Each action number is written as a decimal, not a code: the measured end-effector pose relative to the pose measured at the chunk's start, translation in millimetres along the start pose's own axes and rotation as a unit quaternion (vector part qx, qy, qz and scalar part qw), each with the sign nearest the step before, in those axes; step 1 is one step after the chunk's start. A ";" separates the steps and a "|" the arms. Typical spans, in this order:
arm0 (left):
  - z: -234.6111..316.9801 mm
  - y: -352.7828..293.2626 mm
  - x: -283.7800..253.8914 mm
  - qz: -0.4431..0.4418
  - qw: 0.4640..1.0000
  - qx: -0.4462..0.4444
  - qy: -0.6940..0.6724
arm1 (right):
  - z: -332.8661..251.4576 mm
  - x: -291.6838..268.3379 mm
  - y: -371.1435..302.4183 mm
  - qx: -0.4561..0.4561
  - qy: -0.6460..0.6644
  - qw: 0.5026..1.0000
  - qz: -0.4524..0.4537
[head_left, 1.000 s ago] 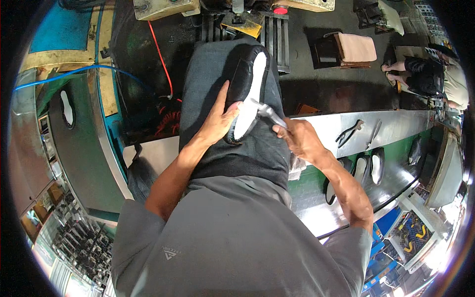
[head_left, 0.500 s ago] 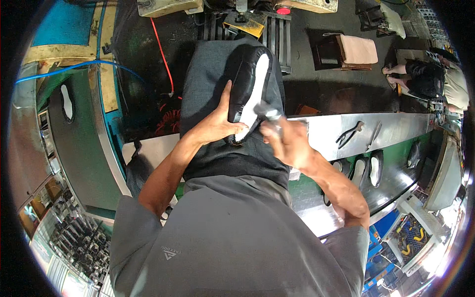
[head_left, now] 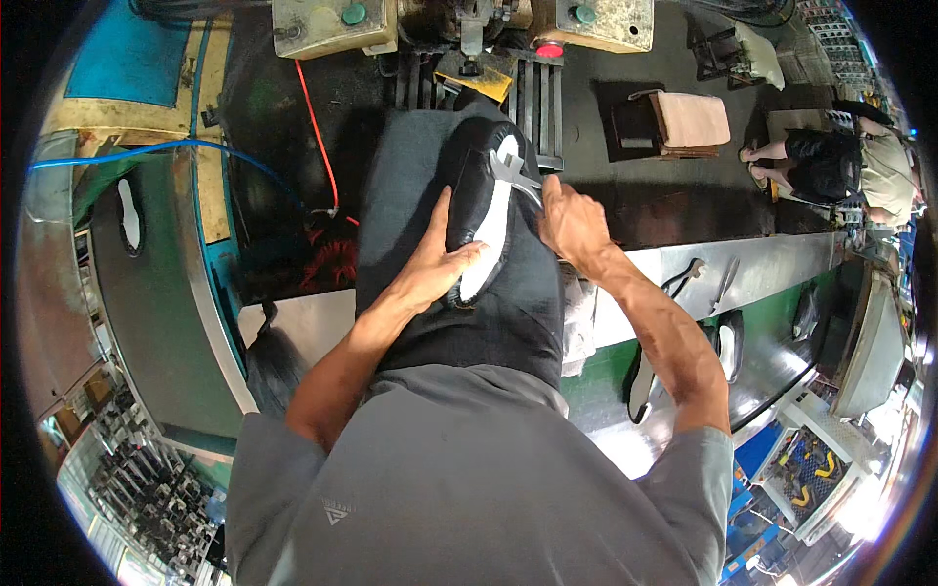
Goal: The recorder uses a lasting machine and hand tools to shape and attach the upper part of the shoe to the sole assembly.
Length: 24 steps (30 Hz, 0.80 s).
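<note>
Gripping black shoe (head_left: 495,220) by near half: left hand (head_left: 428,269). Right hand (head_left: 576,225) grasping metal tool (head_left: 509,170) at shoe's far half. Shoe probably light, stiff, slick; hold sides.

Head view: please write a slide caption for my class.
Left hand holding a black, white-bottomed shoe on the lap; right hand gripping a metal tool over it.

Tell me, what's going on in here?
A person in a grey shirt has a black shoe lying underside up across dark trousers. The left hand steadies it, thumb on the white underside. The right hand grips a metal tool, its head over that underside; whether they touch is hard to tell. To the right, more shoes lie on a green surface.
</note>
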<state>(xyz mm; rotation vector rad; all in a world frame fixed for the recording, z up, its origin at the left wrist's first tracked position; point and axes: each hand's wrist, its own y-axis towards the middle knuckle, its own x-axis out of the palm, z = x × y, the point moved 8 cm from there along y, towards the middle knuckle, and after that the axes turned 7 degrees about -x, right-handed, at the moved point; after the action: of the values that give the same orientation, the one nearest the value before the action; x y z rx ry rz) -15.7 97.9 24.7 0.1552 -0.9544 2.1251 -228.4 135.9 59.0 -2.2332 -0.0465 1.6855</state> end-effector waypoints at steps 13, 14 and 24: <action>71.0 1.4 -0.8 0.159 0.783 0.137 0.586 | 23.4 -9.4 -70.4 0.075 0.370 0.921 -0.097; 65.8 21.6 -1.9 0.131 0.828 0.174 0.517 | 23.2 -4.7 -66.5 0.072 0.374 0.919 -0.100; 39.3 51.1 1.2 0.051 0.927 0.118 0.352 | -1.5 -6.8 -29.9 -0.102 0.300 0.933 -0.173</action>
<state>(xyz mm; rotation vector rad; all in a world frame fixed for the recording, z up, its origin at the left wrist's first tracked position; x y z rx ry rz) -60.0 51.1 23.4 -0.5232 -0.2828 2.1354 -223.7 162.1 74.3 -2.6069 -0.4514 0.8062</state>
